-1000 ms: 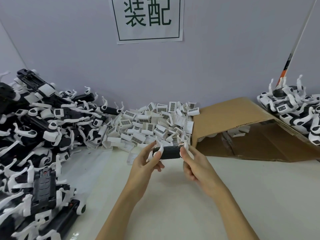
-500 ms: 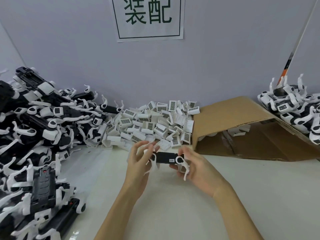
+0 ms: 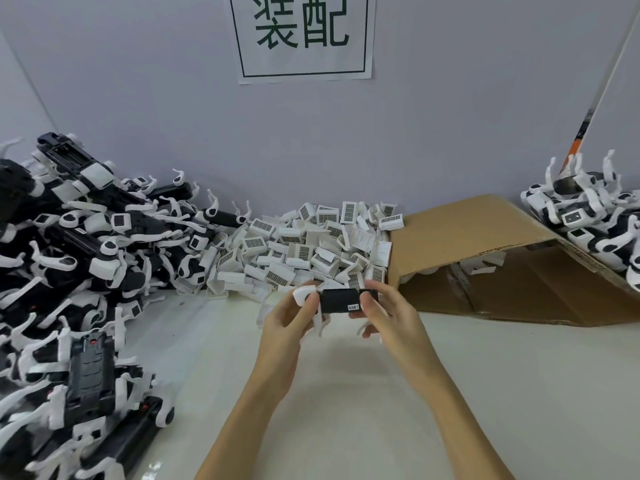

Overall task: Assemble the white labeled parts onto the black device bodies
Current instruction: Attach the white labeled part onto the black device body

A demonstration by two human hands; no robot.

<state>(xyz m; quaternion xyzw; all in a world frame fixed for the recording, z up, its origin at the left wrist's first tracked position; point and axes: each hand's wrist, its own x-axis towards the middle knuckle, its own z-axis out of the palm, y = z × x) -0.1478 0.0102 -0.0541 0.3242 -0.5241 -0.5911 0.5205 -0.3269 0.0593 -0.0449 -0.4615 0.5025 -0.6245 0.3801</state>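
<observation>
Both hands are up over the white table (image 3: 485,393), sharing one black device body (image 3: 339,301). Its long axis runs left to right, roughly level, and the broad face with a little white sticker near the right end is turned toward the camera. The left hand (image 3: 287,323) has its thumb and fingers curled round the left end, where a white rounded cap piece (image 3: 304,294) sits under the fingertips. The right hand (image 3: 388,317) pinches the right end, thumb across the front. Thin white straps dangle below the body between the two hands.

Right behind it, against the wall, is a loose heap of white labeled parts (image 3: 304,251), small clips with barcode stickers facing every which way. Some of them spill toward a cardboard box (image 3: 485,244) lying on its side with the open mouth facing the camera; a few white pieces sit inside in the shadow, can't tell exactly what they are.

Big pile of black-and-white devices (image 3: 69,271) on the left, a smaller pile (image 3: 588,216) on the far right. Paper sign (image 3: 301,36) with green characters on the wall.
</observation>
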